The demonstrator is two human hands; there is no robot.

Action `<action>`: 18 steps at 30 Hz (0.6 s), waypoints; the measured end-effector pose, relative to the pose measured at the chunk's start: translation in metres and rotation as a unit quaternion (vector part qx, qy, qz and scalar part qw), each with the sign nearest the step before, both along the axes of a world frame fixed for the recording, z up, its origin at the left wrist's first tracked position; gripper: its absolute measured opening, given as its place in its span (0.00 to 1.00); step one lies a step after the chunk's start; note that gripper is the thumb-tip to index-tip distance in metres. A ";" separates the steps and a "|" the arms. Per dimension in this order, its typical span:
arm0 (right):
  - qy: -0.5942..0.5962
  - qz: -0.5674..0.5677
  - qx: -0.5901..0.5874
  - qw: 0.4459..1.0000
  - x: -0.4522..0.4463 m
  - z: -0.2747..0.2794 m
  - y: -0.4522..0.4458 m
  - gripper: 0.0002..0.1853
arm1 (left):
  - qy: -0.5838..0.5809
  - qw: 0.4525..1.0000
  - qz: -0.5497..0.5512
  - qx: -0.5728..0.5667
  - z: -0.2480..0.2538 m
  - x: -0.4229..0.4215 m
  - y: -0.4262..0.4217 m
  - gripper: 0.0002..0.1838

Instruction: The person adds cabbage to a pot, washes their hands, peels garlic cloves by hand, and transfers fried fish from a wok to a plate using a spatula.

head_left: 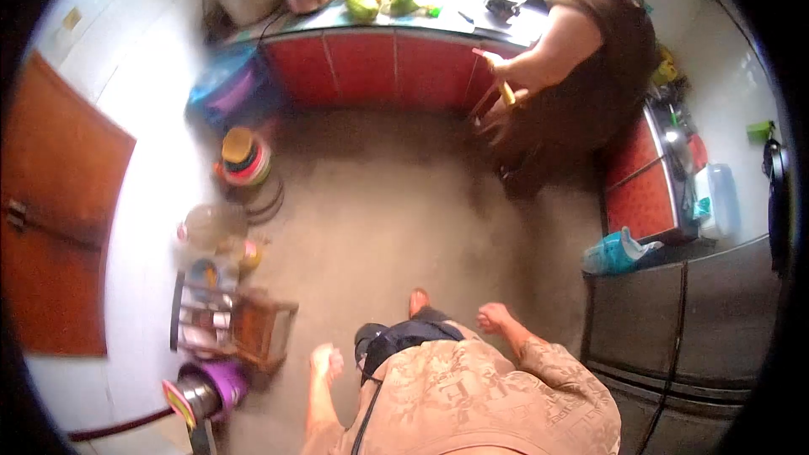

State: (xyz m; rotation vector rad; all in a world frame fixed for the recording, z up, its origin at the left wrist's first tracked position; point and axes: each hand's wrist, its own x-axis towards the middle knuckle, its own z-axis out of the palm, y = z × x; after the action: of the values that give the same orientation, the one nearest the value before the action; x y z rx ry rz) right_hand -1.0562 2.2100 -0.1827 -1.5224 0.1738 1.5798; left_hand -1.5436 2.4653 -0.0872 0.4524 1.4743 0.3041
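Observation:
My left hand (326,362) hangs beside my body over the floor, its fingers curled in and bright with glare. On the other side, my right hand (495,318) is closed in a loose fist. I see nothing held in either one. Nearest to my left hand is a brown wooden chair (257,330). Between the hands are my dark shorts (404,344) and a patterned tan shirt (472,388). One foot (419,300) shows ahead of the shorts.
A person in dark clothes (581,93) stands at the red-fronted counter (362,67), a yellow item in one hand. Along the left wall are stacked basins (244,158), a large jar (215,226) and a purple bucket (221,388). A dark fridge (632,316) stands right.

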 end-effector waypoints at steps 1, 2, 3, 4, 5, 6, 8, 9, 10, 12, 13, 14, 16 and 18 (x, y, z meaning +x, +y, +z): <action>-0.047 0.030 -0.030 0.998 0.019 0.035 0.072 0.06 | -0.103 0.994 -0.007 -0.043 -0.035 -0.027 -0.008 0.13; -0.096 0.058 -0.060 0.992 0.031 0.054 0.135 0.09 | -0.095 0.992 -0.003 -0.087 -0.045 -0.034 -0.004 0.13; -0.121 0.066 -0.024 0.990 0.045 0.073 0.194 0.12 | -0.054 0.992 0.002 -0.116 -0.043 -0.027 0.004 0.13; -0.144 0.075 0.009 0.987 0.055 0.090 0.240 0.16 | -0.014 0.991 -0.003 -0.132 -0.042 -0.021 0.014 0.12; -0.159 0.076 0.014 0.984 0.054 0.110 0.282 0.18 | 0.012 0.989 -0.012 -0.144 -0.044 -0.014 0.029 0.12; -0.173 0.076 0.016 0.982 0.060 0.126 0.327 0.20 | 0.027 0.988 -0.019 -0.148 -0.044 -0.009 0.051 0.12; -0.186 0.029 0.050 0.981 0.063 0.124 0.387 0.15 | 0.046 0.987 -0.037 -0.148 -0.040 -0.001 0.103 0.11; -0.184 -0.007 0.053 0.981 0.057 0.126 0.405 0.15 | 0.049 0.988 -0.047 -0.141 -0.044 -0.003 0.133 0.11; -0.187 -0.020 0.050 0.981 0.061 0.120 0.430 0.15 | 0.052 0.988 -0.050 -0.134 -0.040 0.000 0.170 0.10; -0.144 -0.021 -0.035 0.989 0.036 0.095 0.453 0.17 | 0.055 0.992 -0.051 -0.104 -0.031 -0.004 0.251 0.10; -0.161 0.005 -0.023 0.987 0.030 0.081 0.459 0.15 | 0.055 0.995 -0.050 -0.070 -0.027 -0.002 0.301 0.10; -0.163 -0.018 -0.074 0.984 0.015 0.068 0.461 0.14 | 0.052 0.997 -0.044 -0.021 -0.021 -0.003 0.357 0.09; -0.228 0.054 -0.069 0.970 -0.001 0.023 0.446 0.09 | 0.022 0.997 -0.033 0.072 0.003 0.007 0.484 0.09; -0.169 0.001 -0.165 0.972 -0.015 0.038 0.460 0.07 | -0.186 0.974 -0.005 0.128 0.017 0.017 0.632 0.09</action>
State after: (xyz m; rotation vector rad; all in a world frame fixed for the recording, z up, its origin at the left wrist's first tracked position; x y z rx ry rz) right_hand -1.0716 2.6704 -0.1444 -2.0251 0.2509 1.3112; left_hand -1.5262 3.0970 -0.0702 0.5755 1.0699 0.5444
